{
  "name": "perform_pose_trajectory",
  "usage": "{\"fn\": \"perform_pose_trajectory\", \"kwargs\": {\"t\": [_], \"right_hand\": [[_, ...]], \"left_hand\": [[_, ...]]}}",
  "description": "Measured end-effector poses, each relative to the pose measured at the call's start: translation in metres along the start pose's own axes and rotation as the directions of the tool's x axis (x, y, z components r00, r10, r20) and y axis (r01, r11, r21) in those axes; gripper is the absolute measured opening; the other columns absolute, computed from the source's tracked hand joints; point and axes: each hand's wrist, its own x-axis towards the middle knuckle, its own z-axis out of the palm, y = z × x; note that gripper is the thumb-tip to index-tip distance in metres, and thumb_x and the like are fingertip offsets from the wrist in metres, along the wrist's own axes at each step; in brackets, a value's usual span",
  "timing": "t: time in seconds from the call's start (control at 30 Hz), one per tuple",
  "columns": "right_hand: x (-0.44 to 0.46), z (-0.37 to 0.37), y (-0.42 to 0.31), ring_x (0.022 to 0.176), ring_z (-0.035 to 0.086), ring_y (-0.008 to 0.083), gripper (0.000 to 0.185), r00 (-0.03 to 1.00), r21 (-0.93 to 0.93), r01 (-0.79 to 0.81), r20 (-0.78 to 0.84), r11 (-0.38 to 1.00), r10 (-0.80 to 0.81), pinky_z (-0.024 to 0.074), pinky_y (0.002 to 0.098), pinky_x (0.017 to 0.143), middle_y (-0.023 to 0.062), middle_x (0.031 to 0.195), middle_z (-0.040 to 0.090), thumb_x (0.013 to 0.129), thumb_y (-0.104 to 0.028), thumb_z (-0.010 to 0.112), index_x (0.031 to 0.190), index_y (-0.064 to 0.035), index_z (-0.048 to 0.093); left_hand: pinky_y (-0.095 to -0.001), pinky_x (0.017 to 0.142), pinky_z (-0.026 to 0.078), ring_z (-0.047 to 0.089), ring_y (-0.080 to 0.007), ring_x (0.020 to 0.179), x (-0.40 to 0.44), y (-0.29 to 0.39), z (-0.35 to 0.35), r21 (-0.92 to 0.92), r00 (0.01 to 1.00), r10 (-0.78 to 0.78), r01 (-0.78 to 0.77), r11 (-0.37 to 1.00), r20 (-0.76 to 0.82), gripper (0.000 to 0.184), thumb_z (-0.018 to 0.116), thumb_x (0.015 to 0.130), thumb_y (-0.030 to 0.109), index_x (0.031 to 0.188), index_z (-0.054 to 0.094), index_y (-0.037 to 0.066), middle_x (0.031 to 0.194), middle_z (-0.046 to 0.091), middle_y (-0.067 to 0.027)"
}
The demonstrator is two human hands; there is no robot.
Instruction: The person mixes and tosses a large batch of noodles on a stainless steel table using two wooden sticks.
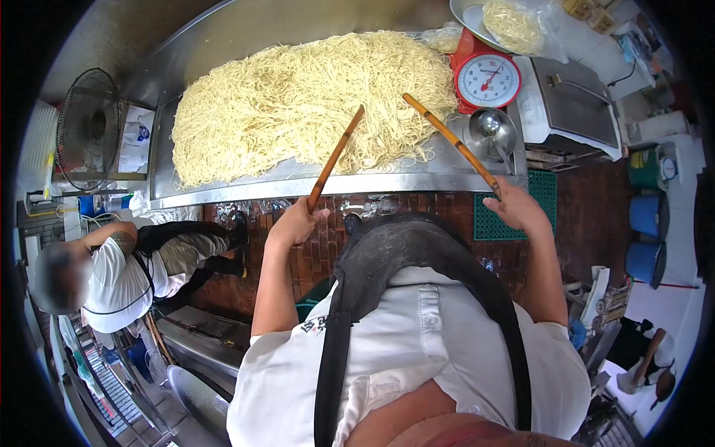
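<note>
A large heap of pale yellow noodles (283,104) covers much of the steel table (335,182). My left hand (296,222) is closed around the lower end of a brown bamboo stick (337,156), whose tip reaches over the noodles. In my right hand (515,205) is a second bamboo stick (450,138), slanting up and to the left above the heap's right side. The two tips are apart, and I cannot tell whether they touch the noodles. Both hands are in front of the table's near edge.
A red dial scale (488,80) stands right of the noodles, beside a metal bowl with a ladle (490,130). At left are a fan (91,128) and a person in a white shirt (123,279). A green mat (514,212) lies on the floor; blue bins (644,238) stand far right.
</note>
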Motion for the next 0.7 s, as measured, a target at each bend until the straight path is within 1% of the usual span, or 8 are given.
{"fn": "perform_pose_trajectory", "kwargs": {"t": [0.03,0.13,0.23,0.33,0.5,0.53,0.6,0.7], "right_hand": [[0.001,0.001,0.000,0.109,0.063,0.0472,0.064,1.000,0.005,-0.004,-0.003,1.000,0.004,0.0502,0.0524,0.090,0.0304,0.111,0.067,0.097,-0.037,0.064,0.141,0.0018,0.040],[0.000,0.002,-0.001,0.108,0.063,0.0472,0.064,1.000,0.022,-0.012,-0.008,1.000,0.013,0.0500,0.0524,0.091,0.0307,0.111,0.067,0.097,-0.037,0.064,0.141,0.0020,0.040],[-0.001,0.002,-0.003,0.108,0.063,0.0470,0.064,1.000,0.025,-0.013,-0.003,1.000,0.013,0.0498,0.0521,0.092,0.0307,0.111,0.067,0.097,-0.038,0.063,0.141,0.0022,0.040],[0.001,0.003,0.001,0.109,0.063,0.0468,0.064,1.000,0.005,-0.002,-0.009,1.000,0.002,0.0495,0.0518,0.093,0.0310,0.112,0.067,0.098,-0.037,0.063,0.142,0.0024,0.040],[0.005,0.005,0.005,0.111,0.062,0.0465,0.060,0.998,0.003,0.052,-0.041,0.999,-0.052,0.0493,0.0516,0.093,0.0311,0.113,0.066,0.097,-0.036,0.063,0.139,0.0023,0.042],[0.006,0.004,0.004,0.111,0.062,0.0466,0.060,0.999,0.004,0.042,-0.023,0.999,-0.042,0.0493,0.0516,0.093,0.0312,0.112,0.066,0.097,-0.036,0.063,0.138,0.0024,0.042],[0.008,0.001,0.002,0.111,0.062,0.0466,0.059,1.000,0.004,0.022,0.017,1.000,-0.022,0.0493,0.0516,0.092,0.0312,0.112,0.066,0.097,-0.035,0.064,0.137,0.0027,0.042],[0.004,-0.002,-0.005,0.108,0.062,0.0471,0.059,1.000,0.029,0.026,0.008,0.999,-0.026,0.0496,0.0521,0.091,0.0313,0.111,0.066,0.096,-0.033,0.066,0.136,0.0030,0.042]], "left_hand": [[-0.0412,0.054,0.049,0.063,-0.0271,0.058,-0.003,0.006,-0.003,-0.007,0.999,-0.030,0.030,1.000,0.020,0.064,0.067,0.095,0.049,0.122,0.052,-0.007,0.082,0.067,-0.0213],[-0.0407,0.053,0.048,0.062,-0.0260,0.056,-0.004,0.007,-0.002,-0.021,1.000,-0.028,0.028,0.999,0.012,0.063,0.068,0.095,0.048,0.122,0.052,-0.007,0.077,0.065,-0.0185],[-0.0401,0.051,0.048,0.060,-0.0244,0.053,0.002,-0.002,0.004,-0.007,0.998,0.044,-0.044,0.999,-0.045,0.063,0.068,0.095,0.047,0.122,0.052,-0.007,0.074,0.064,-0.0168],[-0.0391,0.049,0.047,0.058,-0.0235,0.052,0.005,-0.003,0.003,-0.024,0.999,0.023,-0.024,0.999,-0.026,0.061,0.068,0.095,0.047,0.120,0.052,-0.007,0.072,0.063,-0.0159],[-0.0383,0.049,0.046,0.058,-0.0229,0.052,0.000,0.007,-0.003,-0.028,0.999,-0.036,0.037,0.999,0.016,0.059,0.068,0.095,0.047,0.118,0.053,-0.006,0.072,0.062,-0.0154],[-0.0382,0.049,0.046,0.058,-0.0229,0.052,0.000,0.007,-0.004,-0.027,0.999,-0.048,0.048,0.998,0.021,0.059,0.068,0.095,0.047,0.117,0.053,-0.006,0.072,0.062,-0.0152],[-0.0385,0.050,0.048,0.060,-0.0238,0.054,0.000,0.004,-0.001,-0.046,1.000,-0.028,0.028,0.999,0.005,0.060,0.068,0.095,0.048,0.118,0.053,-0.006,0.073,0.064,-0.0158],[-0.0390,0.052,0.050,0.063,-0.0255,0.057,0.001,0.002,0.001,-0.058,1.000,-0.021,0.022,0.998,0.006,0.061,0.067,0.095,0.049,0.119,0.053,-0.005,0.077,0.066,-0.0169]]}}
